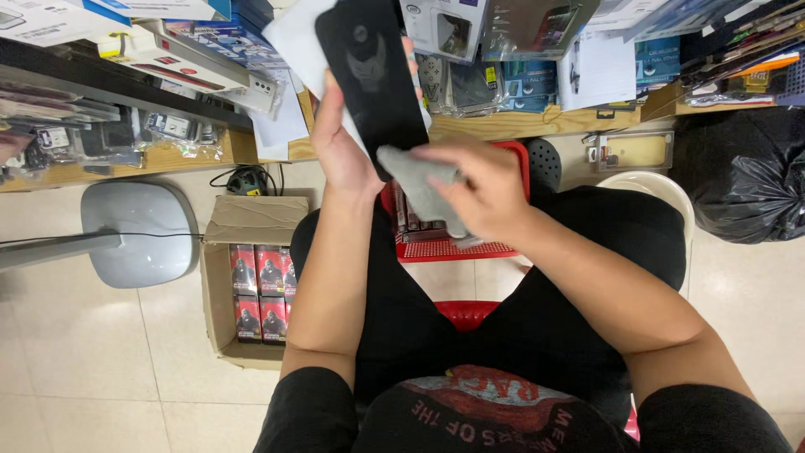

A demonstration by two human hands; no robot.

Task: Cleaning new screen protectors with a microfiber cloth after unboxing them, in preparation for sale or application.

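Head view: left hand (345,147) grips black panel (373,71) edges; right hand (486,189) pinches grey cloth (419,180).

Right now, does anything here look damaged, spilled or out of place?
Nothing stands out. The left hand holds a dark flat panel upright, and the right hand presses a grey cloth on its lower edge. The cardboard box stands open, its small packs in rows.

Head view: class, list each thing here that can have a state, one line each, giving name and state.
Black phone panel: held upright in left hand.
Grey cloth: crumpled, pinched in right hand, touching the panel.
Cardboard box: flaps open, holding small boxes.
Red basket: holding packets.
Black plastic bag: bulging, on floor.
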